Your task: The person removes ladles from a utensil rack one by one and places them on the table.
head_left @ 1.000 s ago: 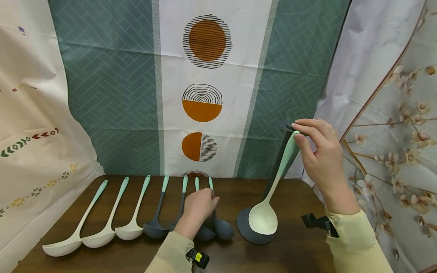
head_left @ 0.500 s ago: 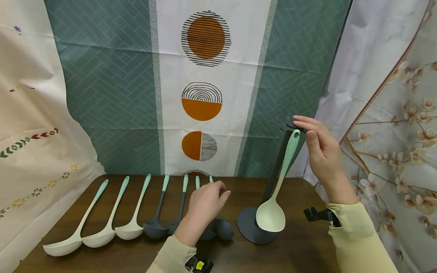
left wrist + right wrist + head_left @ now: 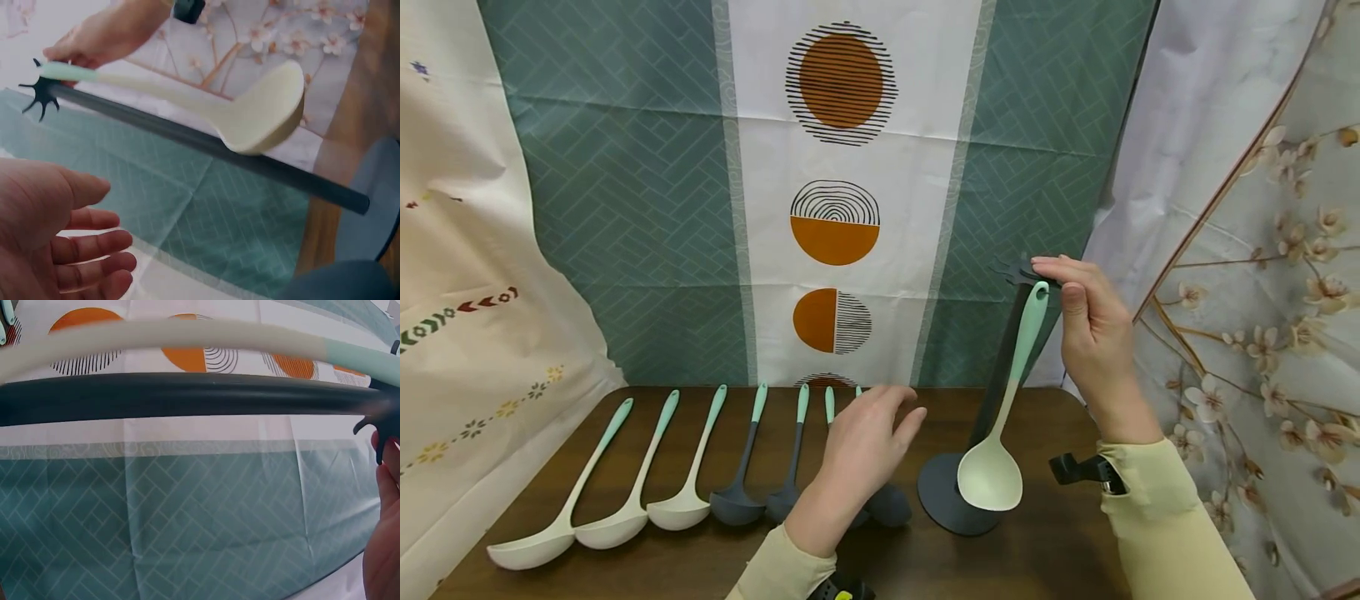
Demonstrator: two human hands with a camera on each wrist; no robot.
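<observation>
A cream ladle [image 3: 990,477] with a mint handle hangs on a dark grey utensil stand [image 3: 936,498], which has a round base, a pole and a top of curved hooks. My right hand [image 3: 1097,346] is at that top, its fingertips touching the hooks and the thumb held apart beside the ladle's handle end. In the right wrist view, fingers [image 3: 389,481] show against a hook. My left hand [image 3: 865,450] hovers above the dark ladles, holding nothing; in the left wrist view its fingers [image 3: 97,247] are relaxed and apart from the stand.
Three cream ladles [image 3: 681,510] lie in a row on the brown table [image 3: 647,575], left. Beside them lie several dark grey ladles [image 3: 737,507] with mint handle ends, some partly hidden by my left arm. A patterned curtain [image 3: 625,208] hangs behind the table.
My right thumb has moved off the ladle's handle. The hanging ladle has swung a little to the right. My left hand has risen from the dark ladles and shifted right.
</observation>
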